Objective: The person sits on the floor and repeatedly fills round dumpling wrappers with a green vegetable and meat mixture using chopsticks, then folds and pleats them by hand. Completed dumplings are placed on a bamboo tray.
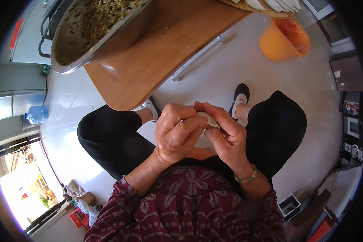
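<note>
A pale dough dumpling (211, 120) is held between my two hands above my lap. My left hand (178, 133) pinches its left side with bent fingers. On its right side, my right hand (228, 133) grips it between thumb and fingers, with a bead bracelet on that wrist. The fingers hide much of the dough. A large metal bowl (109, 37) with chopped filling (106, 18) stands at the upper left on the wooden table (133, 78). At the top right, a woven tray (245, 5) bears several white dumplings (273, 4).
An orange plastic bucket (272, 42) stands on the floor beyond the table's right edge. A metal table support (196, 59) shows under that edge. My knees are spread on both sides. A blue water bottle (37, 114) is at the far left, and boxes and bags (81, 205) lie at the lower left.
</note>
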Demonstrator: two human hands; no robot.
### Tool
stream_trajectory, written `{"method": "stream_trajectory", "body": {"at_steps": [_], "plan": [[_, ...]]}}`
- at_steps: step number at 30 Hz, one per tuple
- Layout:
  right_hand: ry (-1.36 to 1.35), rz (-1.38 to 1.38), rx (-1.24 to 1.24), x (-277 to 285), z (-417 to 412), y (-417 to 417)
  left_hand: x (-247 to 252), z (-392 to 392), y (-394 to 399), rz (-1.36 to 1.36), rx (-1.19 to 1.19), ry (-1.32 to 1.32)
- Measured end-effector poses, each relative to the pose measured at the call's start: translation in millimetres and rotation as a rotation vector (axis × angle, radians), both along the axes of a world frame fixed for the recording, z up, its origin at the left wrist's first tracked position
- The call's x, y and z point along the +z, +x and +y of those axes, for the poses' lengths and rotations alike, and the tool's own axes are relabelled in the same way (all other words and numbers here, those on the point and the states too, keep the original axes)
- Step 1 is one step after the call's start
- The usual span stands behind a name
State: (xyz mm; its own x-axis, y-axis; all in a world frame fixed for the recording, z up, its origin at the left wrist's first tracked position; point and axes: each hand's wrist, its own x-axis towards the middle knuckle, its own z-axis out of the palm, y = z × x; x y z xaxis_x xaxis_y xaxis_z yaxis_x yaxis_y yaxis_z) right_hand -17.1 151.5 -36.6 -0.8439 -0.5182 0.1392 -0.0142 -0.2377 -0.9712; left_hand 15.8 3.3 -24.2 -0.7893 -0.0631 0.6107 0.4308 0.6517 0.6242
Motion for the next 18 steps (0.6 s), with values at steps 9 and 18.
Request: {"method": "stream_trajectory", "body": {"at_steps": [9,18], "plan": [[-0.062,-0.096,0.029,2.9,1.0,2.1,9.3,-12.1,-15.7,-0.085,-0.229,-0.105],[-0.174,-0.31,0.076,1.3,0.5,2.2,8.0,-9.5,-5.5,-0.182,-0.26,-0.06]]}}
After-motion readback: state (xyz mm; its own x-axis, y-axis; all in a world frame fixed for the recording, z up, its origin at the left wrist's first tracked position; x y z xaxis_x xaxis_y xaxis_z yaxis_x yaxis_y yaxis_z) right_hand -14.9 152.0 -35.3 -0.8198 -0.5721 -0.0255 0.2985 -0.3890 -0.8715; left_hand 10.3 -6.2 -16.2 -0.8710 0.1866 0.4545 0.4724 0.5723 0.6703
